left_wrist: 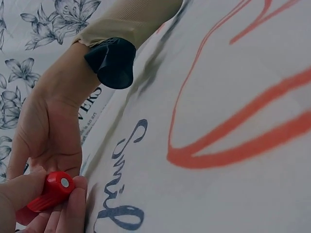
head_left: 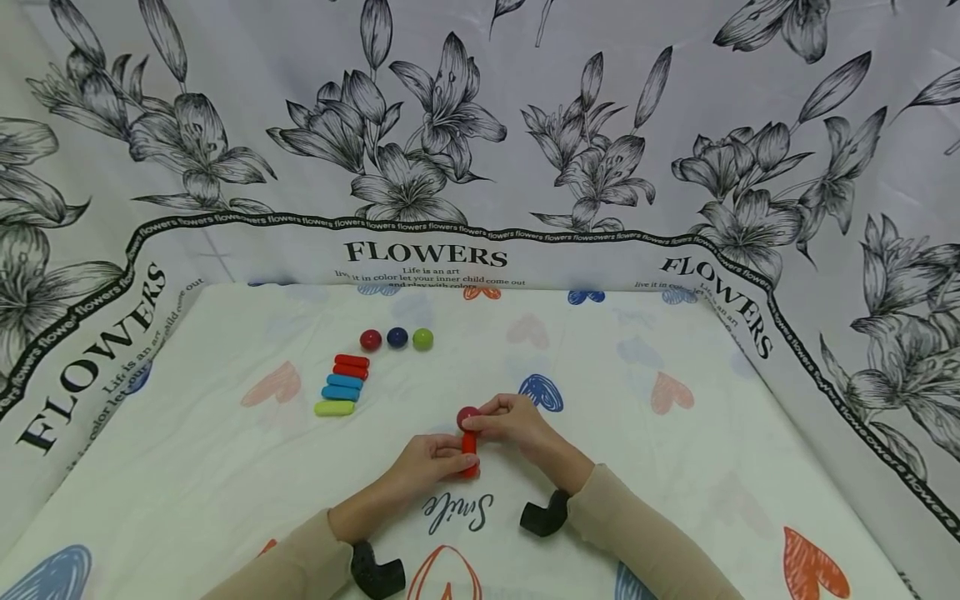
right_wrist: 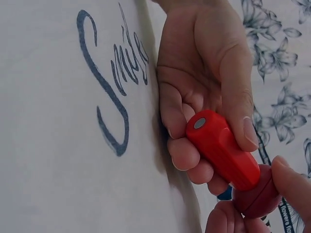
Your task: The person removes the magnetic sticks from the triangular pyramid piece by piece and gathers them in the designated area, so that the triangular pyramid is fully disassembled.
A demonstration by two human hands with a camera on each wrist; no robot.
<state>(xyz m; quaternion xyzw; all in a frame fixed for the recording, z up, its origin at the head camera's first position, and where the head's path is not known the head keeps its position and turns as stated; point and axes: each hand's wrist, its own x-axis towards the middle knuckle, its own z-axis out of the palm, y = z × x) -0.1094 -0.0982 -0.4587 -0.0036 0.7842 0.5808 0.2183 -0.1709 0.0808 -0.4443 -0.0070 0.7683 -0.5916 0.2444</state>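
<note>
Both hands meet over the tablecloth. A short red rod (head_left: 469, 443) with a silvery disc in its end is pinched between the thumb and fingers of my left hand (head_left: 427, 461). My right hand (head_left: 516, 422) grips a dark red ball (head_left: 467, 412) at the rod's far end. In the right wrist view the ball (right_wrist: 257, 199) touches the rod (right_wrist: 223, 150), and the two lie in one line. The left wrist view shows the rod's disc end (left_wrist: 60, 183) facing the camera; the ball is mostly hidden there.
Farther back on the left, a red ball (head_left: 371, 340), a dark blue ball (head_left: 397, 337) and a green ball (head_left: 423, 338) stand in a row. Nearer lie red rods (head_left: 351, 367), blue rods (head_left: 342, 387) and a yellow-green rod (head_left: 334, 408). A printed cloth wall (head_left: 450, 258) rises behind.
</note>
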